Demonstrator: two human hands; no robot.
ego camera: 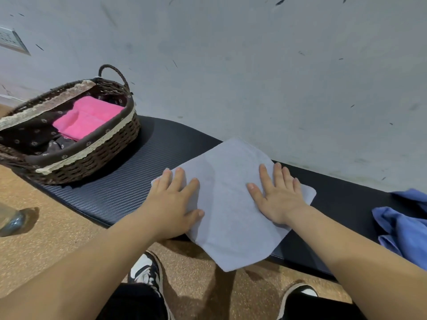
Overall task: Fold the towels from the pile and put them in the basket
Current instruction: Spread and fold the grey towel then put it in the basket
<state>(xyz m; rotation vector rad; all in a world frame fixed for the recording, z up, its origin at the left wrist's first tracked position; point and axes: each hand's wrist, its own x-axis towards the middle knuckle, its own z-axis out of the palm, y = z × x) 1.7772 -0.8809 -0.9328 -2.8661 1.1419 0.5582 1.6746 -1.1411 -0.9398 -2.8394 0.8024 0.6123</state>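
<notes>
Above the speckled brown floor [57,227], your left hand [175,199] and right hand [279,199] press flat, fingers straight and spread, on the pale grey-blue cloth towel [231,222] lying on the black ribbed padded bench [138,181]; its folding looks unfinished. At right, crumpled blue towels [404,227] remain. Farther left, the brown woven wicker basket [92,155] holds one folded pink towel [90,118], below the scuffed grey wall [254,65].

there was one wicker basket [97,155], one pale grey towel [231,215] and one dark worktop [129,192]. the pink towel [90,118] looked like one, perhaps two; folds hid the count. one blue heap [402,229] held towels that could not be counted. there were two hands, the left hand [172,204] and the right hand [277,199], and two shoes [146,271].
</notes>
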